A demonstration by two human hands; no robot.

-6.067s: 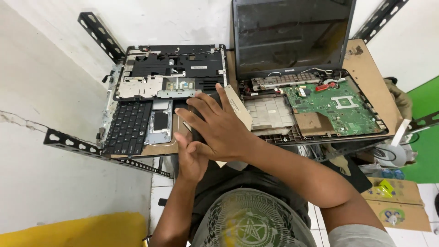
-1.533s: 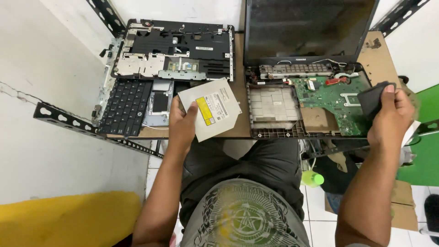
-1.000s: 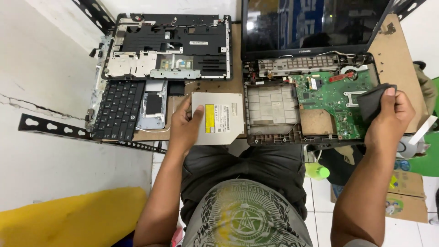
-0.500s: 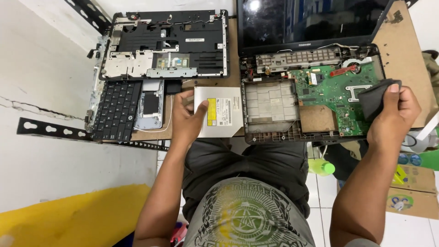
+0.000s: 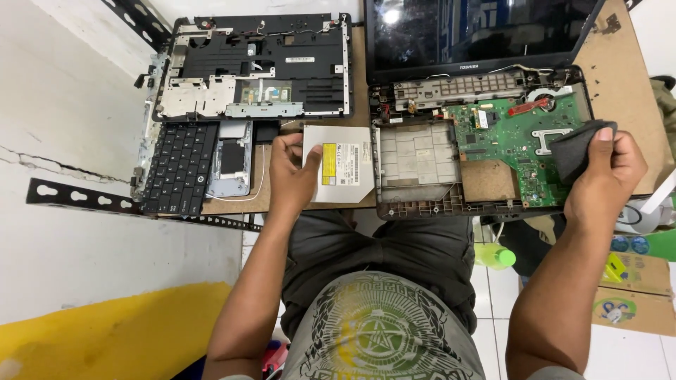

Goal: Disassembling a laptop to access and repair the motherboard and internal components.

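Note:
My left hand (image 5: 291, 172) grips the left edge of a flat silver optical drive (image 5: 345, 163), which lies against the left side of an opened laptop base (image 5: 422, 158). My right hand (image 5: 605, 176) holds a dark grey cloth (image 5: 576, 149) at the right end of the green motherboard (image 5: 507, 144). The laptop's dark screen (image 5: 479, 32) stands open behind the base.
A removed black top cover (image 5: 257, 67) lies at the back left, with a loose black keyboard (image 5: 179, 169) and a small silver part (image 5: 230, 158) in front of it. Black slotted metal rails (image 5: 84, 198) stick out on the left. A green bottle (image 5: 493, 255) and cardboard boxes (image 5: 630, 292) sit lower right.
My left hand has slid the optical drive from a tilted position to lie square against the laptop base. My right hand with the cloth has shifted slightly over the motherboard.

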